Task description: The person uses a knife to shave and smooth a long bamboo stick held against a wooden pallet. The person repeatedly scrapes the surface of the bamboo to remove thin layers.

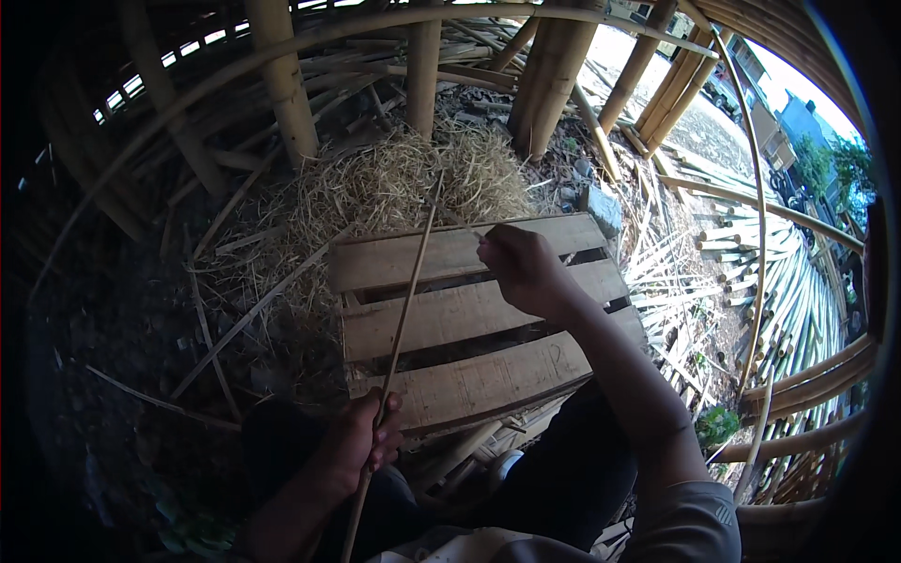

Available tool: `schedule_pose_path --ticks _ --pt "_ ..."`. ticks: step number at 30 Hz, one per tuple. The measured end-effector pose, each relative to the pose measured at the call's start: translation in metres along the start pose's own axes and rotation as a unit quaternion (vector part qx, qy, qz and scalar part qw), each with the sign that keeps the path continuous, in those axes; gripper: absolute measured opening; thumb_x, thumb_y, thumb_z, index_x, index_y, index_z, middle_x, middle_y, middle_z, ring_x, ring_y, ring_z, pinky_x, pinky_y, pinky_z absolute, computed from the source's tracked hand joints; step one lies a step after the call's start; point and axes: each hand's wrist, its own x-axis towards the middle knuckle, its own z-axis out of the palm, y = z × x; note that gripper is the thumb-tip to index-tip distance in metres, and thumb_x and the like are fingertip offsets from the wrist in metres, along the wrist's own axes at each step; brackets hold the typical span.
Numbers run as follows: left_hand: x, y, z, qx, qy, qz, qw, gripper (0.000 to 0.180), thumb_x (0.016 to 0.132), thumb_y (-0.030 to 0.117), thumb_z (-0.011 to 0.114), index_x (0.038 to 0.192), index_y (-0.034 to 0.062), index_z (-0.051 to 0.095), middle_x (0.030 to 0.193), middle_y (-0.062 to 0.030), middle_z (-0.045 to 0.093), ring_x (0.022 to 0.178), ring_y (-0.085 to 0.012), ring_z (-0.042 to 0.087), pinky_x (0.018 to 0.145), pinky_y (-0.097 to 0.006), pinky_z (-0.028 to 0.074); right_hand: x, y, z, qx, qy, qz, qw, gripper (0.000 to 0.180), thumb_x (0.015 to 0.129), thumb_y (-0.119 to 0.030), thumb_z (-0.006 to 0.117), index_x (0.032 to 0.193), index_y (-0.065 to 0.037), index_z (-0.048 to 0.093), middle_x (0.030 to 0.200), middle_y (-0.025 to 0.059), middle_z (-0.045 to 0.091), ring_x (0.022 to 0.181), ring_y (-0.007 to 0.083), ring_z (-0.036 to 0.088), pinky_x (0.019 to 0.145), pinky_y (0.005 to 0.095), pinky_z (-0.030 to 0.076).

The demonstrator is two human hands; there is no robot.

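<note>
My left hand (pixel 368 433) is wrapped round a long, thin bamboo strip (pixel 410 298). The strip slants from below my left hand up over the slatted wooden crate top (pixel 441 324), and its far tip reaches the heap of shavings. Above the crate's right half, my right hand (pixel 526 267) is closed, fingers curled in. A thin, faint sliver shows at its fingertips, pointing toward the strip; what it is I cannot make out. A gap separates the right hand from the strip.
Pale curly shavings (pixel 375 188) pile behind the crate. Upright bamboo posts (pixel 554 80) stand beyond it. Many cut bamboo poles (pixel 788 281) lie at the right. A grey block (pixel 602 208) sits by the crate's far right corner. Loose strips (pixel 263 310) lean at the left.
</note>
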Motion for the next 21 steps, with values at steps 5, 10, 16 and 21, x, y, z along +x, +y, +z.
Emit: schedule_pose_path --ticks 5,10,16,21 --pt "0.013 -0.009 0.01 0.058 0.018 -0.009 0.998 0.036 0.109 0.04 0.032 0.095 0.0126 0.049 0.063 0.0045 0.039 0.044 -0.0069 0.036 0.04 -0.025 0.032 -0.045 -0.015 0.014 -0.006 -0.104 0.001 0.995 0.024 0.098 -0.016 0.06 0.082 0.002 0.056 0.065 0.0194 0.056 0.058 0.0348 0.054 0.057 0.0423 0.044" --pt "0.012 -0.015 0.011 0.082 0.039 -0.005 0.996 0.038 0.109 0.04 0.032 0.097 0.01 0.052 0.062 0.0038 0.04 0.044 -0.0069 0.038 0.04 -0.024 0.033 -0.06 -0.03 0.04 -0.025 -0.197 -0.057 0.978 0.019 0.094 -0.014 0.063 0.081 0.0 0.06 0.065 0.0205 0.059 0.062 0.0407 0.061 0.055 0.0478 0.046" --pt "0.013 -0.019 0.005 0.087 0.034 0.009 0.996 0.034 0.109 0.036 0.034 0.09 0.013 0.051 0.06 0.006 0.038 0.043 -0.0068 0.035 0.04 -0.024 0.031 -0.075 -0.032 0.073 -0.032 -0.17 -0.108 0.979 0.024 0.092 -0.022 0.067 0.081 -0.001 0.066 0.06 0.0141 0.06 0.057 0.0378 0.063 0.053 0.0437 0.049" --pt "0.007 -0.018 0.0 0.047 0.032 -0.004 0.998 0.033 0.107 0.037 0.036 0.093 0.0114 0.052 0.061 0.0047 0.037 0.042 -0.0066 0.035 0.04 -0.025 0.03 -0.071 -0.038 0.085 -0.136 -0.243 -0.087 0.956 0.026 0.092 -0.031 0.066 0.083 -0.007 0.07 0.059 0.0122 0.062 0.053 0.0354 0.064 0.048 0.0456 0.049"
